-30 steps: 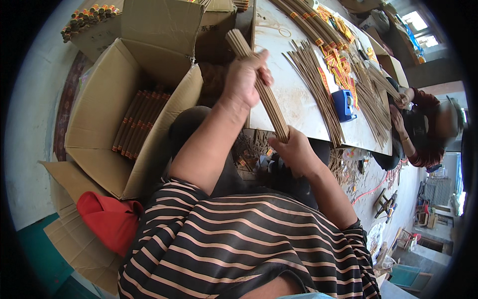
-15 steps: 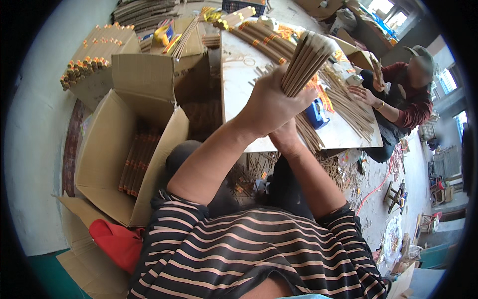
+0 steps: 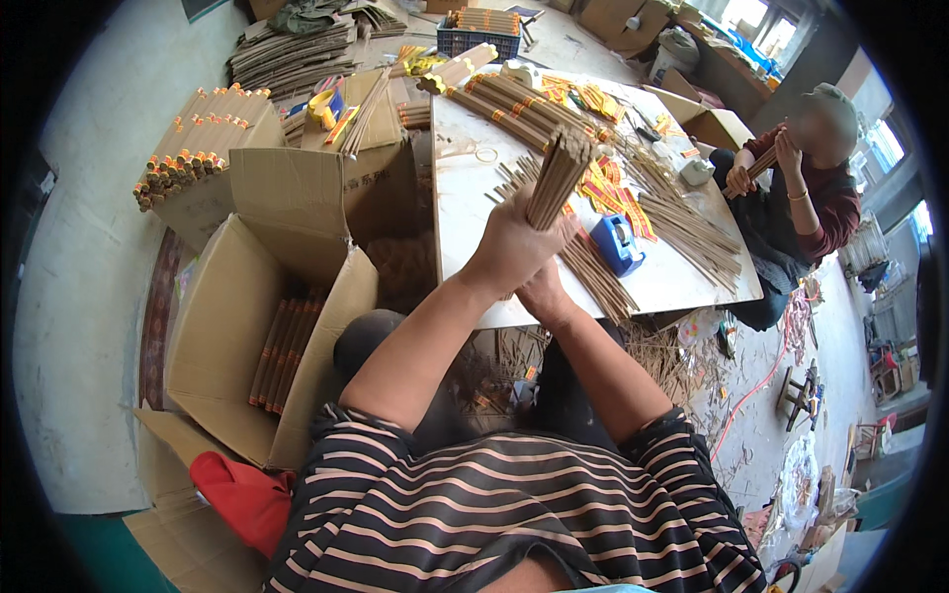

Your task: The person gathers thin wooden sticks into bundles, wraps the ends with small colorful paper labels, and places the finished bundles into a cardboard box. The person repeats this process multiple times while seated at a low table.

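A bundle of thin brown incense sticks (image 3: 560, 178) stands nearly upright above the near part of the table, tilted slightly to the right. My left hand (image 3: 506, 247) is wrapped round its middle. Just below it, my right hand (image 3: 542, 293) is closed at the lower end of the bundle, its fingers partly hidden behind the left hand. To the right of the bundle sits a blue tape dispenser (image 3: 619, 245). Loose incense sticks (image 3: 598, 280) lie beside it, along with red and yellow paper labels (image 3: 605, 190).
A white table (image 3: 465, 212) bears wrapped bundles (image 3: 504, 117). At my left stands an open cardboard box (image 3: 210, 336) with packed bundles (image 3: 287, 348). More are stacked behind it (image 3: 208, 138). Across the table a co-worker (image 3: 820, 188) holds sticks. Scraps litter the floor (image 3: 682, 361).
My hands have moved the bundle down and to the left, and it stands more upright. The co-worker's hand has risen from the table to the sticks held up. The view has shifted slightly.
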